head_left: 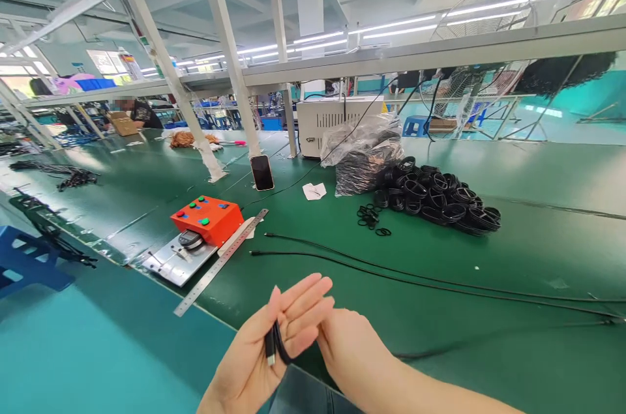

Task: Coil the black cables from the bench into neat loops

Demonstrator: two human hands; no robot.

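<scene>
My left hand [254,362], palm up with its fingers stretched toward the right, holds the connector end of a black USB cable [270,345] under the thumb. The cable bends in a loop across the palm and passes below the fingers. Against the left fingertips, my right hand [349,342] is curled, back toward me; its fingers are mostly hidden. A blurred stretch of cable [430,353] comes out from behind the right wrist and trails off to the right. Two more straight black cables [342,262] lie on the green table just beyond my hands.
An orange box with buttons [210,218] and a steel ruler [222,262] lie at left. Coiled cables [435,195] are piled at right beside small black rings [369,215] and a plastic bag [364,153]. A phone [262,173] leans on a post. Another person [144,115] sits far left.
</scene>
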